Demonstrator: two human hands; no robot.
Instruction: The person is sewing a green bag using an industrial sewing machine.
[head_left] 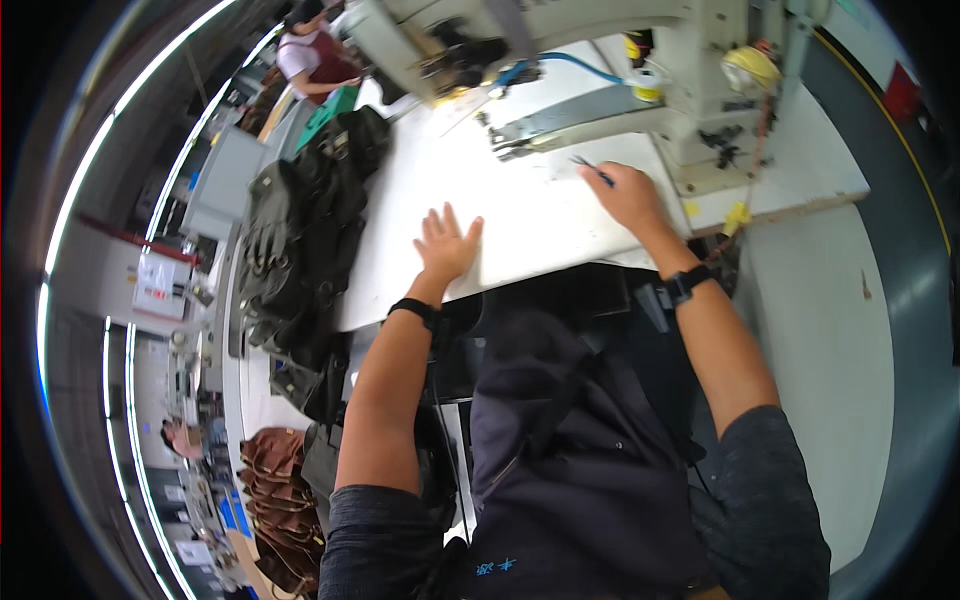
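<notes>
My left hand (446, 243) lies with fingers spread on the white tabletop (540, 235), palm down and holding nothing visible. My right hand (625, 198) grips small dark thread snips (597, 172), their tips pointing up and left, just below the sewing machine's low arm (565, 130). A pile of dark olive fabric pieces with straps (290, 230), seemingly bags, runs along the table's left side. A dark apron (560, 460) covers my lap below the table edge.
The machine body (700, 90) fills the upper right, with a blue hose and a yellow-wrapped part (750, 68). Stacked brown bags (270, 490) are at lower left. A person (310, 60) in a maroon apron stands at upper left; another person (180, 437) is farther left.
</notes>
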